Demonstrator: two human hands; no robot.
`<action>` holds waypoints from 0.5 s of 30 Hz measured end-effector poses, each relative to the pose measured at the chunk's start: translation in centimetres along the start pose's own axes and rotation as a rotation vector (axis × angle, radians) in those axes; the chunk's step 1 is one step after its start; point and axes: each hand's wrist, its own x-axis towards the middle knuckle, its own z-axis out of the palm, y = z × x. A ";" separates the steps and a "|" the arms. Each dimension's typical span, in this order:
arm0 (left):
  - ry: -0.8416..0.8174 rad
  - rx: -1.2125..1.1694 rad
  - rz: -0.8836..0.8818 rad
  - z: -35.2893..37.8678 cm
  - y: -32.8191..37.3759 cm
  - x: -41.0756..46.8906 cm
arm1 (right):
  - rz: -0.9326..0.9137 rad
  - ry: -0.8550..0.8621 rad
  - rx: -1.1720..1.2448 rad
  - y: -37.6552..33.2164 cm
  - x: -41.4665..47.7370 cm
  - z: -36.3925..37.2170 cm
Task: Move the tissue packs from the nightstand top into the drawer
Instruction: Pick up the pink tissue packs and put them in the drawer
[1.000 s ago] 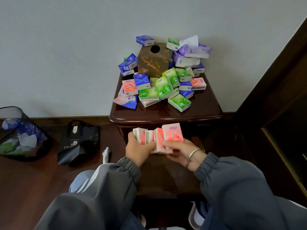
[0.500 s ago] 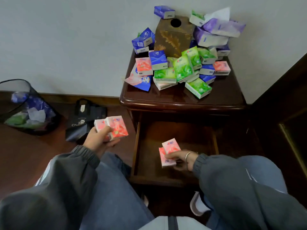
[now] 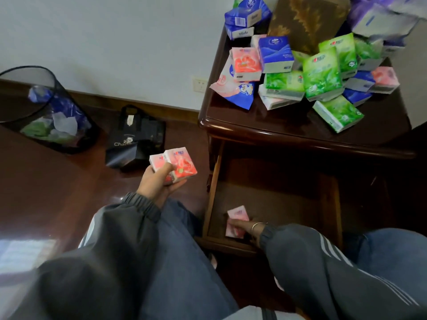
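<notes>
- The left hand (image 3: 157, 183) is held over the floor, left of the drawer (image 3: 277, 199), with thumb and fingers curled round a small stack of pink tissue packs (image 3: 182, 166)
- The right hand (image 3: 242, 227) reaches down inside the open drawer at its front left corner, fingers closed over two more pink packs (image 3: 238, 214) that sit low against the drawer floor; the sleeve hides much of this hand
- The pile of tissue packs (image 3: 323, 72), green, blue, pink and purple, covers the back and middle of the nightstand (image 3: 288, 125) top, around a brown tissue box (image 3: 307, 19) at the back edge
- One green pack (image 3: 337, 114) lies nearest the front edge
- On the floor to the left stand a mesh wastebasket (image 3: 46, 107) and a black bag (image 3: 136, 139)
</notes>
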 end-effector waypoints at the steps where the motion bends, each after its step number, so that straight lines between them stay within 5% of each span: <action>1: 0.003 -0.010 0.000 0.1 -0.2 0.2 | -0.015 0.060 -0.058 0.2 0.4 -0.2; 5: -0.012 -0.048 -0.007 0.0 -1.1 0.9 | -0.076 0.183 -0.209 0.8 2.0 -0.7; 15: -0.045 -0.080 -0.012 -0.2 -1.8 1.7 | -0.028 0.124 -0.257 -1.1 1.8 3.0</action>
